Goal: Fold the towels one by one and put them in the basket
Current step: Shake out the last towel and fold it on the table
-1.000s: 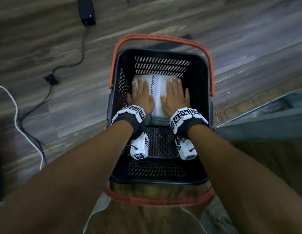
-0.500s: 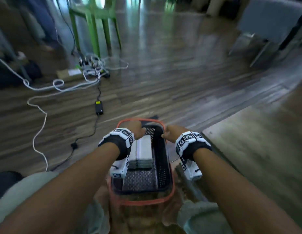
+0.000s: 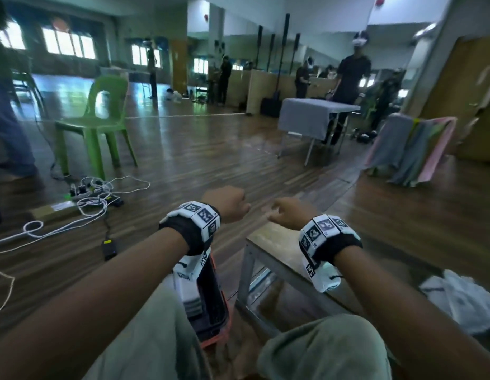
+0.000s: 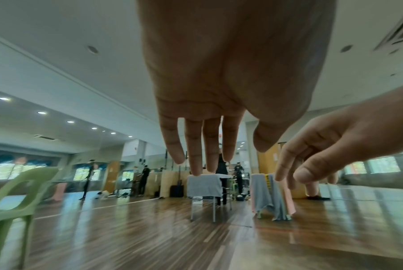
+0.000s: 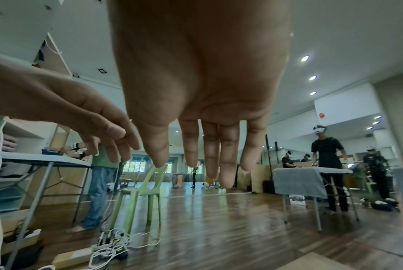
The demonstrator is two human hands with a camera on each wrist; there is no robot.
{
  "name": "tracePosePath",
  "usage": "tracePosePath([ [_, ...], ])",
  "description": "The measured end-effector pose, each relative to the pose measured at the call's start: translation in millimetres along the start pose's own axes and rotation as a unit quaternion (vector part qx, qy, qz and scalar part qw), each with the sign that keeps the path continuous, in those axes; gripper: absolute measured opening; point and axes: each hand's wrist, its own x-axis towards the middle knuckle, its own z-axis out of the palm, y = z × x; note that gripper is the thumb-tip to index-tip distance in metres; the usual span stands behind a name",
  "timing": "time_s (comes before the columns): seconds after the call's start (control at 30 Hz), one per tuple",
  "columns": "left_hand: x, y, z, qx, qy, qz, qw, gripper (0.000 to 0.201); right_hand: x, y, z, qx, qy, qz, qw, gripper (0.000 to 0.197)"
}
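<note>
With the folded towel (image 3: 189,293) left in the basket (image 3: 211,305) at six o'clock, I'd lifted both hands clear, left hand (image 3: 227,204) and right hand (image 3: 289,212), fingers loose and empty.

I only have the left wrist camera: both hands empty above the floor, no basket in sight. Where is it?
Observer: The head view shows the basket on the floor between the knees, below the left hand.
Operator: Anything inside?
Observer: Yes, a pale folded towel sits in it.
Operator: Is there more to fold?
Observer: A crumpled white cloth lies low, to the right of the right forearm. I cannot tell whether it is a towel.
</note>
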Motion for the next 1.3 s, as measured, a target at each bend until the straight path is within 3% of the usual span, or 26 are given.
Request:
tracePosePath([
  [0.3, 18.7, 118.3, 0.0, 0.000, -0.001, 0.164, 0.986, 0.043, -102.4, 98.2, -32.9, -0.012, 0.055, 0.151, 0.987, 0.042],
  [0.47, 22.8, 187.4, 11.5, -0.031, -0.001, 0.256, 0.966, 0.040, -167.3, 147.7, -43.7, -0.005, 0.067, 0.246, 0.967, 0.034],
  [0.67, 30.6, 256.3, 37.6, -0.086, -0.042, 0.335, 0.937, 0.031, -232.5, 204.2, -36.6, 0.006, 0.075, 0.355, 0.932, 0.045],
  [0.87, 38.4, 309.8, 84.7, -0.114, -0.096, 0.349, 0.925, 0.027, -256.4, 256.2, -2.1, 0.029, 0.066, 0.414, 0.908, 0.056],
  [1.0, 45.4, 339.8, 123.7, -0.126, -0.115, 0.365, 0.915, 0.035, -253.3, 286.5, 32.6, 0.036, 0.019, 0.417, 0.908, 0.040],
  [1.13, 53.6, 365.1, 175.8, -0.173, -0.133, 0.338, 0.915, 0.025, -247.2, 307.6, 67.8, 0.040, -0.003, 0.405, 0.913, 0.036],
  [1.3, 67.3, 395.4, 226.1, -0.201, -0.140, 0.319, 0.915, 0.032, -229.3, 340.8, 106.2, 0.028, -0.003, 0.395, 0.918, 0.035],
])
